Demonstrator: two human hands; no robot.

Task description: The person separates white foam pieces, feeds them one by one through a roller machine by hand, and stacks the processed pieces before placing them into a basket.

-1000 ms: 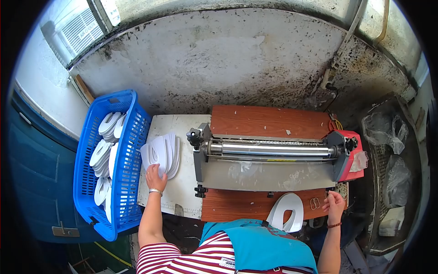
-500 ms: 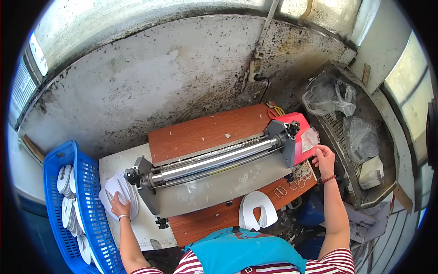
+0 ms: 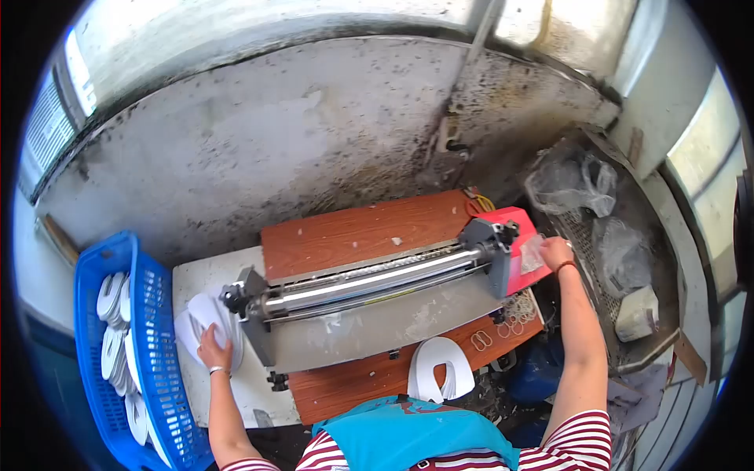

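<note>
My left hand [image 3: 214,348] rests with its fingers apart on a stack of white U-shaped pieces [image 3: 206,314], on the pale board left of the roller machine [image 3: 377,286]. At the machine's red right end, my right hand [image 3: 555,253] has its fingers closed at a small clear plastic piece [image 3: 532,255] lying on the red cover. Another white U-shaped stack [image 3: 441,367] lies at the front edge of the brown board, close to my body.
A blue basket [image 3: 157,345] with more white pieces stands at the left. Rubber bands [image 3: 518,314] lie by the machine's right front. Right of it, a metal tray [image 3: 667,275] holds clear plastic bags [image 3: 577,184] and a pale block [image 3: 637,314].
The view has turned to the right. My right hand has moved from the board's front right to the machine's red end and its plastic piece. My left hand stays at the white stack.
</note>
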